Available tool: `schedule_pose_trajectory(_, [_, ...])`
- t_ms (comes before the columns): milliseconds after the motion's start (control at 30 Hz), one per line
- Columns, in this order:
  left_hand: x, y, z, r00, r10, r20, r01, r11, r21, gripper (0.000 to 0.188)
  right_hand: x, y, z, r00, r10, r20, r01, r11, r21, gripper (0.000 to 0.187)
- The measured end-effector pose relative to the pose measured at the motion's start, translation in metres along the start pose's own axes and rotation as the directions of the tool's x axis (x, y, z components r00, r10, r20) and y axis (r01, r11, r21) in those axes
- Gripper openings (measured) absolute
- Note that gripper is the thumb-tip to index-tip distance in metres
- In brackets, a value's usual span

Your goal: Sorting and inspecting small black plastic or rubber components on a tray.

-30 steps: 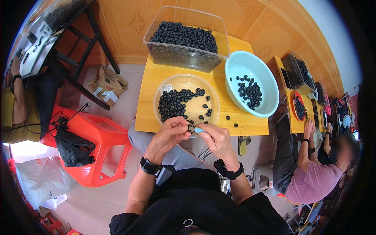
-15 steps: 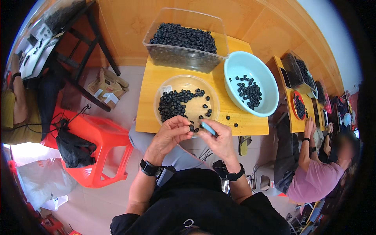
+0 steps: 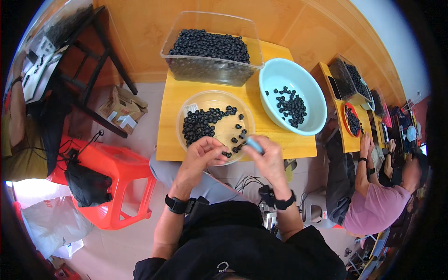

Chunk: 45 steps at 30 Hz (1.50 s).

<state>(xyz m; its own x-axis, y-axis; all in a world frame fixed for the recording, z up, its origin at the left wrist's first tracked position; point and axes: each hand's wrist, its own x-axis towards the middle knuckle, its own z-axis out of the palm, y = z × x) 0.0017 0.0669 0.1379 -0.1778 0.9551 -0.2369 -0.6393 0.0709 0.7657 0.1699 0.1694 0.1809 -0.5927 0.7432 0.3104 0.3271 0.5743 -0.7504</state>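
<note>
My left hand (image 3: 204, 156) is closed in a pinch over the near rim of a round clear tray (image 3: 249, 112). A small black round piece (image 3: 226, 154) shows at its fingertips, partly covered by them. My right hand (image 3: 269, 161) is wrapped round a tool with a light blue handle (image 3: 254, 145). The tool's tip is smeared by motion and points toward the left hand. Black round pieces (image 3: 199, 125) with holes lie heaped in the left of the tray, and several lie scattered at its right.
Behind the tray stands a clear bin (image 3: 212, 72) full of black pieces. A light blue basin (image 3: 317, 109) with more pieces is at the right of the yellow table (image 3: 298, 148). A red stool (image 3: 123, 165) and a cardboard box (image 3: 122, 108) are at the left. A co-worker (image 3: 378, 207) sits at the right.
My right hand and the tool have moved slightly right, away from the left fingertips. The left hand still pinches. The whole view has shifted a little.
</note>
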Motion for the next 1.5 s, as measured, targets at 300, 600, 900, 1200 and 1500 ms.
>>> schedule_pose_trajectory(300, [0.005, 0.007, -0.022, 0.966, 0.195, -0.172, -0.150, 0.957, 0.248, 0.010, 0.045, 0.050, -0.064, 0.874, 0.026, -0.485, -0.176, 0.948, -0.266, 0.026])
schedule_pose_trajectory(600, [0.028, -0.008, -0.007, 0.934, 0.356, -0.028, -0.138, 0.432, 0.891, 0.018, -0.003, 0.046, 0.002, 0.949, 0.269, -0.165, -0.297, 0.937, -0.182, 0.016])
schedule_pose_trajectory(900, [0.025, -0.009, -0.011, 0.942, 0.331, 0.051, -0.110, 0.164, 0.980, 0.019, -0.014, 0.048, 0.009, 0.963, 0.254, -0.088, -0.264, 0.955, -0.132, 0.013])
schedule_pose_trajectory(1200, [0.025, -0.031, -0.003, 0.920, 0.387, 0.055, -0.085, 0.061, 0.995, 0.014, -0.016, 0.046, 0.012, 0.971, 0.231, -0.065, -0.239, 0.953, -0.185, 0.013])
schedule_pose_trajectory(1500, [0.022, -0.031, -0.009, 0.899, 0.431, 0.078, -0.193, 0.230, 0.954, 0.012, -0.016, 0.043, 0.014, 0.972, 0.231, -0.049, -0.236, 0.953, -0.190, 0.013])
